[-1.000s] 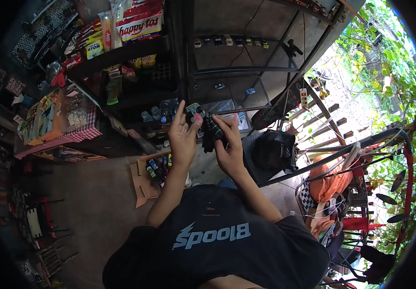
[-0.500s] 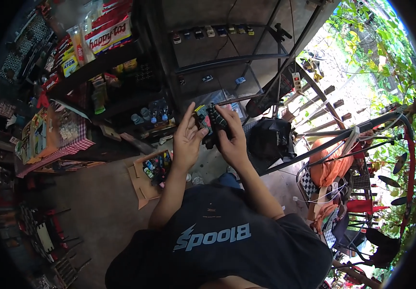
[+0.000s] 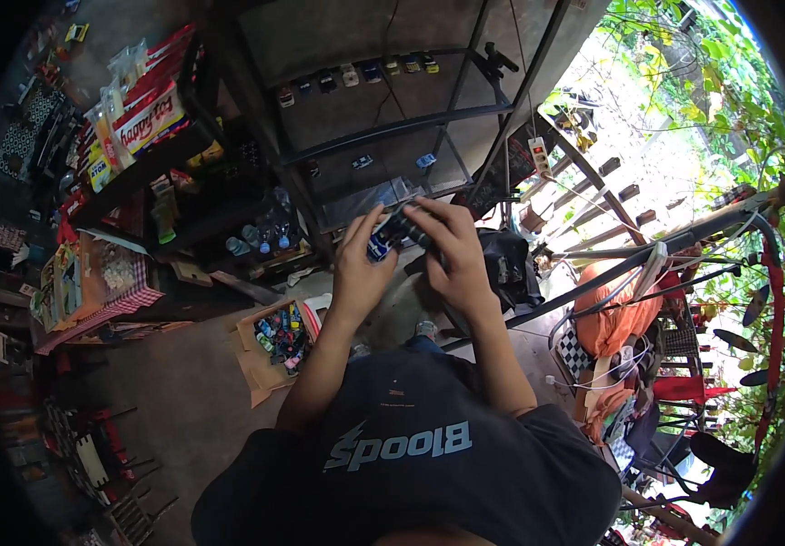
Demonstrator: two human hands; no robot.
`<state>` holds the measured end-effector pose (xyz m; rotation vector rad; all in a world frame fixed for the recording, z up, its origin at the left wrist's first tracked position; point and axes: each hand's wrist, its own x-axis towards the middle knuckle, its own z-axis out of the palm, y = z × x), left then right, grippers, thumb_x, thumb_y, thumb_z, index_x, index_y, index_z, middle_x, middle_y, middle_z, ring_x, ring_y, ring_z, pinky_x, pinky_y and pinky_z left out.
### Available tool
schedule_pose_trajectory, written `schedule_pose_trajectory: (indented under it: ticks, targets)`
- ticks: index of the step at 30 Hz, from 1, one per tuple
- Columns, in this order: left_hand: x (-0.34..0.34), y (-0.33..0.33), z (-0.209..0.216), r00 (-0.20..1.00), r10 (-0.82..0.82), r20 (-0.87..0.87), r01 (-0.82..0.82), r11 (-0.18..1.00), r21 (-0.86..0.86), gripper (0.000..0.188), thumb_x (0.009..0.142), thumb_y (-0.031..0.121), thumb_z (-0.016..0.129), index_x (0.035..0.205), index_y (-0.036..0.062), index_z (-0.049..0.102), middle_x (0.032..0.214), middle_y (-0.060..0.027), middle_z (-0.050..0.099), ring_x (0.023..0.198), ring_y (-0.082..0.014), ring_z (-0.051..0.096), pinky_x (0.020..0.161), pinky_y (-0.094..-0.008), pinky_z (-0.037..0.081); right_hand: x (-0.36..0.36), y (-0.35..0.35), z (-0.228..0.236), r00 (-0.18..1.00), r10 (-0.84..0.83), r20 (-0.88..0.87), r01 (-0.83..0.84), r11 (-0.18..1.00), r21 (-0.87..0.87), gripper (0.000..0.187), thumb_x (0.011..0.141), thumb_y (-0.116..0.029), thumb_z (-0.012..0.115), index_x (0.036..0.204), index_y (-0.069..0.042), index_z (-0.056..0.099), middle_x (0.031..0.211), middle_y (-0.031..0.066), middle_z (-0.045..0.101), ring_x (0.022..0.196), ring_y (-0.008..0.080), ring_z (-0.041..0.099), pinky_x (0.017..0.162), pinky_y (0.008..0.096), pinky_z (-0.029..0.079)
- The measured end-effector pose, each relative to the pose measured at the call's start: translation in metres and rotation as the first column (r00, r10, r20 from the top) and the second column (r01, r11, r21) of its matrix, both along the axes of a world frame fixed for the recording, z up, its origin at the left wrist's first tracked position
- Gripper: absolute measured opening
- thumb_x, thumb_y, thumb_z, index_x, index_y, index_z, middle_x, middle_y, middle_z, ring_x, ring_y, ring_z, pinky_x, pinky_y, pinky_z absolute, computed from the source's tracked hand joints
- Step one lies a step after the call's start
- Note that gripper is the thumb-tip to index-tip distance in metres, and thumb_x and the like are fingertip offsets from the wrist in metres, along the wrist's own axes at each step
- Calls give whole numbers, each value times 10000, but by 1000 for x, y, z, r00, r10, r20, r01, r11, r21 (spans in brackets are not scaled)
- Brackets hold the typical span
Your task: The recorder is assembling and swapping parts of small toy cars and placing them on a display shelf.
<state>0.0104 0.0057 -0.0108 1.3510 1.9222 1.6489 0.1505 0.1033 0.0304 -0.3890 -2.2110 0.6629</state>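
Both my hands are raised in front of a dark metal shelf rack point(image 3: 383, 127). My left hand point(image 3: 362, 268) and my right hand point(image 3: 454, 255) together grip a small dark object with a blue and white part point(image 3: 391, 234), held between the fingertips. What the object is cannot be made out. Several small toy cars point(image 3: 356, 73) stand in a row on the rack's upper shelf, and two small blue ones point(image 3: 392, 162) sit on the shelf just above my hands.
An open cardboard box point(image 3: 274, 337) with several small colourful items lies on the concrete floor at my left. Shelves with snack packets point(image 3: 142, 109) fill the left. A black bag point(image 3: 506, 268) and a bicycle frame point(image 3: 647, 255) stand at the right.
The view has tilted so the rack sits lower and nearer. My hands stay together on the small object, fingers shifted slightly around it.
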Motion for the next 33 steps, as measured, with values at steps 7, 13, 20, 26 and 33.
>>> schedule_pose_trajectory:
  ticks: [7,13,20,26,33]
  targets:
    - [17,30,27,946,-106,307,65,988,140,827,765,-58,757,1486,-11,353,1154,-147,658,1053,-206,647,950,-318,491,22,42,-3,996,54,78,-53,999,-13,580,729,82,584,1275,-109,632,1268,123,587,1135,344,547,998,430,437]
    - [21,48,21,838,-116,533,-39,962,271,693,865,-80,676,1472,-26,346,1251,-173,630,1108,-171,616,958,-295,503,20,43,-11,991,120,-61,-129,973,-190,634,714,133,529,1311,-69,601,1272,169,576,1187,346,535,1040,409,416]
    - [29,60,10,892,-133,432,-2,955,298,474,892,-67,656,1345,-50,518,1226,-88,540,1168,-154,545,1000,-282,474,4,63,2,965,148,-216,-175,979,-109,638,691,125,570,1314,-11,571,1290,176,587,1172,353,552,1016,402,425]
    - [17,66,20,813,-205,546,-12,930,368,471,920,11,667,1364,-38,518,1176,-49,507,1141,-134,536,987,-256,463,4,73,3,953,234,-194,-251,965,-71,648,683,69,633,1318,-55,593,1341,161,563,1166,333,557,1026,411,410]
    - [29,72,26,783,-221,581,5,937,350,477,938,63,670,1369,-64,509,1183,-45,529,1115,-116,549,970,-237,453,13,92,4,920,381,-92,-391,879,-273,631,802,4,661,1410,-78,513,1438,184,482,1309,358,490,1088,402,391]
